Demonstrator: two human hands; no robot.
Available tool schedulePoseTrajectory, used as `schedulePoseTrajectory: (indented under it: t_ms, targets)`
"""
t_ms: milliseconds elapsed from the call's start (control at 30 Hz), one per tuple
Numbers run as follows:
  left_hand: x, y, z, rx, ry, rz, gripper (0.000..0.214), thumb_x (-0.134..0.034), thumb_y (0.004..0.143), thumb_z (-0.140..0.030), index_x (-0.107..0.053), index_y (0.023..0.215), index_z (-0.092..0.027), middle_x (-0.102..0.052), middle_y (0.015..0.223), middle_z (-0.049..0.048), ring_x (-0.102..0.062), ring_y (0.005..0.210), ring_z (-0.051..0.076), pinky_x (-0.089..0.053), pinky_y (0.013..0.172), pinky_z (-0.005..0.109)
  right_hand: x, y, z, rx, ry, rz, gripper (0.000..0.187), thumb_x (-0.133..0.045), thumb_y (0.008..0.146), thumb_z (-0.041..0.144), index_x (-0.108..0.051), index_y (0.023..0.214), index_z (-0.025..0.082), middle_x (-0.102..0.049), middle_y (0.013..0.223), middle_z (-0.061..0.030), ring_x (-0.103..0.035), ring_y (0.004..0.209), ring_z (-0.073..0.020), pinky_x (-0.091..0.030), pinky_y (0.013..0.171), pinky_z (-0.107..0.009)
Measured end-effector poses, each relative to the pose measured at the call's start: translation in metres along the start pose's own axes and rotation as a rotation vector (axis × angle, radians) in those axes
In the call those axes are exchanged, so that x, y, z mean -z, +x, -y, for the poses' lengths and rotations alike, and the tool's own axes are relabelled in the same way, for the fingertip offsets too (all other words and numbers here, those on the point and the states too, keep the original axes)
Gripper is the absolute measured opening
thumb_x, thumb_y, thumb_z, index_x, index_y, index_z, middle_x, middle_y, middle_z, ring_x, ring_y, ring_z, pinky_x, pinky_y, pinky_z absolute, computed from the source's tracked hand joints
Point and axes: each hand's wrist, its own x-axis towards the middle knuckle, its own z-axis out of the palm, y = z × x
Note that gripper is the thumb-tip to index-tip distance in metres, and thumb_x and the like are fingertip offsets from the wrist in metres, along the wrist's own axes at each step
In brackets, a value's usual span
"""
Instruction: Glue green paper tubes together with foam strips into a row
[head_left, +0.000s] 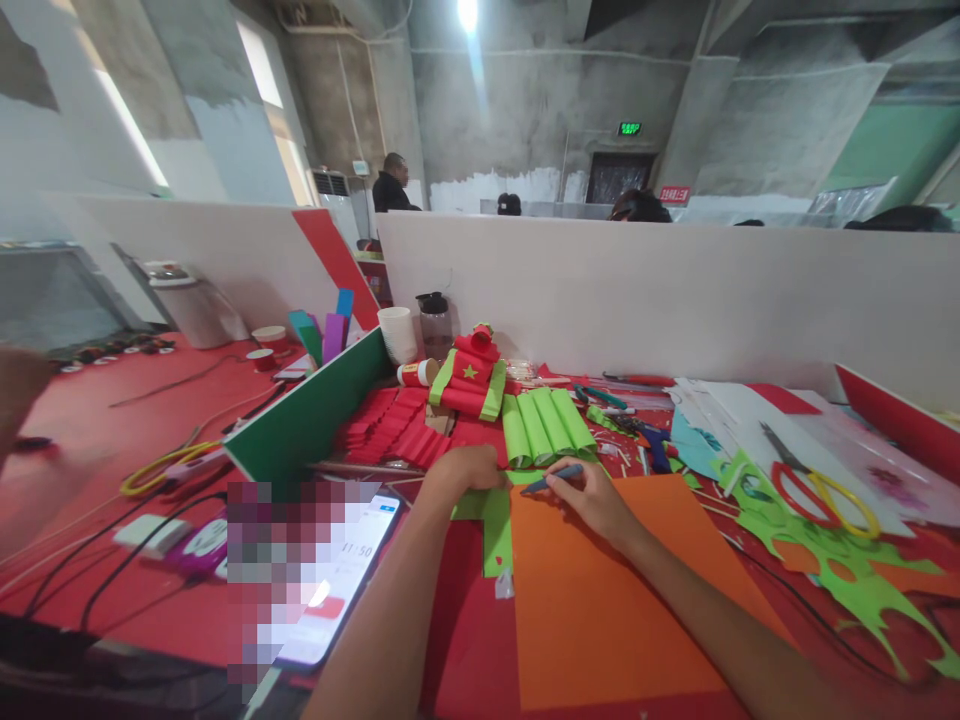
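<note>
My right hand (596, 495) pinches a dark blue pen (551, 479), its tip pointing left over a green paper strip (495, 525). My left hand (465, 468) rests closed on the upper end of that green paper, pressing it to the table. A large orange sheet (600, 600) lies under my right wrist. Just beyond my hands lie several rolled green paper tubes (547, 425) and folded red paper pieces (390, 425). A red and green paper model with a yellow star (471, 380) stands behind them.
A phone (337, 575) lies at the lower left beside a green divider board (307, 420). Scissors with red and yellow handles (817, 490) and green paper scraps (847, 575) lie at the right. A white cup (397, 333) and a bottle (435, 320) stand by the white partition (675, 300). People sit beyond it.
</note>
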Motion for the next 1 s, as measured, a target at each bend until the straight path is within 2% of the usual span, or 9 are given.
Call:
schedulePoseTrajectory:
  t_ms: [533, 833, 1000]
  targets:
    - [0.001, -0.003, 0.000, -0.001, -0.022, 0.006, 0.038, -0.058, 0.073, -0.053, -0.069, 0.077, -0.017, -0.070, 0.077, 0.0081, -0.065, 0.070, 0.022, -0.044, 0.058, 0.026, 0.013, 0.002, -0.002, 0.001, 0.013, -0.110, 0.023, -0.062, 0.079, 0.040, -0.054, 0.076, 0.019, -0.054, 0.056, 0.0048, -0.048, 0.039, -0.0089, -0.041, 0.036, -0.021]
    - [0.002, -0.001, -0.001, -0.029, 0.011, 0.009, 0.038, -0.055, 0.076, -0.052, -0.070, 0.081, -0.018, -0.070, 0.077, 0.0079, -0.064, 0.071, 0.022, -0.044, 0.059, 0.027, 0.006, -0.001, 0.003, 0.056, -0.066, 0.058, 0.023, -0.064, 0.082, 0.039, -0.065, 0.084, 0.016, -0.066, 0.066, -0.0025, -0.058, 0.054, -0.0128, -0.046, 0.051, -0.024]
    - [0.001, 0.001, 0.000, -0.029, 0.007, 0.017, 0.037, -0.055, 0.076, -0.051, -0.070, 0.080, -0.017, -0.070, 0.078, 0.0076, -0.063, 0.070, 0.020, -0.043, 0.057, 0.025, 0.004, -0.001, 0.000, 0.052, -0.068, 0.086, 0.025, -0.065, 0.082, 0.039, -0.068, 0.089, 0.016, -0.069, 0.071, -0.0046, -0.059, 0.058, -0.0137, -0.044, 0.051, -0.023]
